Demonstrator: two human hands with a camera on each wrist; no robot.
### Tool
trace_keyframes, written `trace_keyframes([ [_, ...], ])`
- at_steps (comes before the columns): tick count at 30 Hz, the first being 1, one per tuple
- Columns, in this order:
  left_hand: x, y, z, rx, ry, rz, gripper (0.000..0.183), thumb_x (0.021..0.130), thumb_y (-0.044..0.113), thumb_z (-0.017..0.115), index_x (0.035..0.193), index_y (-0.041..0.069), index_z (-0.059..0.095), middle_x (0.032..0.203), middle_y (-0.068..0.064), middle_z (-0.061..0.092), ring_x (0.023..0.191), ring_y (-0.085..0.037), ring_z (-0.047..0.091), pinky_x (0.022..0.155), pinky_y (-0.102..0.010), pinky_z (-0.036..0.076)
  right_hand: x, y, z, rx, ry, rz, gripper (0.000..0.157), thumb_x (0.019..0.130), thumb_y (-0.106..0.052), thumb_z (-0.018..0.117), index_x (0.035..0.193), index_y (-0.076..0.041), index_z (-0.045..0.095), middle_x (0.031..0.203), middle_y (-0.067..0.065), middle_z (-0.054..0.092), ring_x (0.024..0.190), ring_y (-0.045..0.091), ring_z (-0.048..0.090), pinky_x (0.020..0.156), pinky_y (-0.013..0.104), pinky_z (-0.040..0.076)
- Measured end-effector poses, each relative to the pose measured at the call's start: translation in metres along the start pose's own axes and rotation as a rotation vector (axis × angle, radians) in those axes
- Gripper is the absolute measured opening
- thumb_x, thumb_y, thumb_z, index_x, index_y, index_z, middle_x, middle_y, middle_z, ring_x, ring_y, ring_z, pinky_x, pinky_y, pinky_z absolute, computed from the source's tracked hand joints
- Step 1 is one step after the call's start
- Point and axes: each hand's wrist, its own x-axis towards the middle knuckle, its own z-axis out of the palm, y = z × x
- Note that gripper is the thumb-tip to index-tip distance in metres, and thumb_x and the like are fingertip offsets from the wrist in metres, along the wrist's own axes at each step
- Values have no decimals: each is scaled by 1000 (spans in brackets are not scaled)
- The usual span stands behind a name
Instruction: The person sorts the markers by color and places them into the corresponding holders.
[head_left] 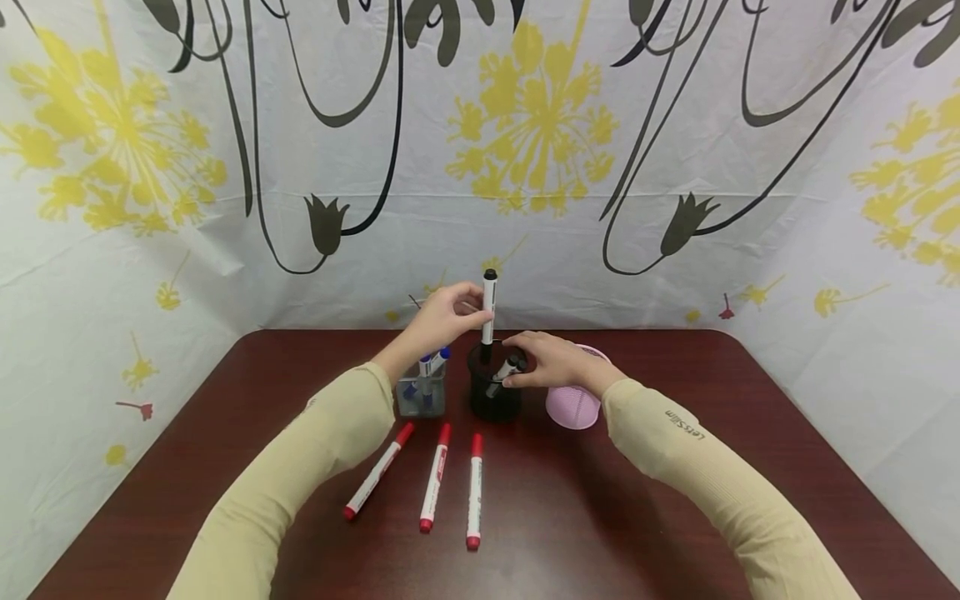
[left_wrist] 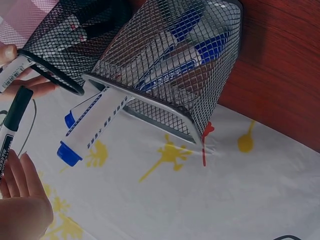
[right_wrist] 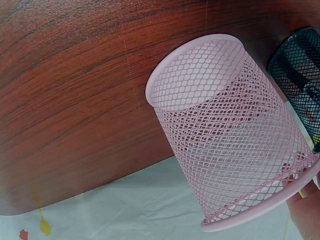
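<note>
My left hand (head_left: 448, 312) pinches a white marker (head_left: 489, 304) upright, its black cap pointing down at the mouth of a black mesh pen holder (head_left: 495, 407). In the left wrist view, that marker's black cap (left_wrist: 19, 107) appears near the holder's rim. My right hand (head_left: 558, 362) grips the black pen holder at its rim, thumb on the near side and fingers on the far side. White markers with black ends (head_left: 507, 368) lean inside the holder, beside the right thumb.
Left of the black holder, a grey mesh holder (head_left: 408, 402) contains blue-capped markers (head_left: 435, 363). A pink mesh holder (right_wrist: 220, 125) stands to the right, under my right wrist. Three red-capped markers (head_left: 435, 483) lie in front on the dark wooden table (head_left: 600, 533). A patterned cloth (head_left: 525, 233) hangs behind.
</note>
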Motion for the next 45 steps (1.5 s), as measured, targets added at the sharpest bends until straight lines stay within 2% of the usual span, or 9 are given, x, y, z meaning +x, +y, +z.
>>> trace_keyframes([
  [6,7,-6,3,37,-16,-45,26,84,19,61,105,5,55,98,-8,57,88,-19,58,72,-32,46,0,0,-2,7,-10,4,73,75,-56,58,127,-7,46,125,7,46,113,20,41,92,37,33],
  [7,11,-12,5,43,-17,-48,26,84,21,62,104,6,56,97,-6,57,87,-17,58,72,-31,46,0,0,-2,8,-9,1,72,75,-56,58,127,-6,46,125,7,46,114,20,41,92,37,33],
  [15,16,-21,12,103,-13,-55,30,83,19,62,107,1,55,96,-8,57,88,-21,57,73,-31,46,0,-1,-2,21,-3,-16,71,76,-52,60,126,-4,46,123,8,47,112,20,42,92,37,33],
  [24,15,-25,19,167,-45,-76,21,83,20,62,100,9,58,90,-2,59,82,-16,58,71,-32,45,0,-2,-2,19,8,-27,67,76,-49,61,125,-5,47,122,9,48,110,20,43,91,37,34],
  [31,14,-29,26,208,-86,-48,19,82,18,64,96,6,59,86,-3,61,79,-15,58,69,-29,45,-2,-4,-1,19,38,-64,65,76,-47,62,124,-5,48,120,7,49,109,19,44,90,36,35],
  [41,12,-32,31,289,-129,-134,20,81,19,64,98,9,60,85,-1,63,79,-13,58,70,-29,45,-3,-5,-1,9,70,-95,64,76,-46,63,121,-2,49,117,10,51,107,21,46,89,37,36],
  [45,11,-34,32,337,-155,-141,21,81,19,64,99,8,61,87,-3,64,81,-15,59,70,-29,46,-3,-5,-1,13,56,-74,65,76,-47,62,123,-4,49,119,9,50,109,20,45,89,37,35],
])
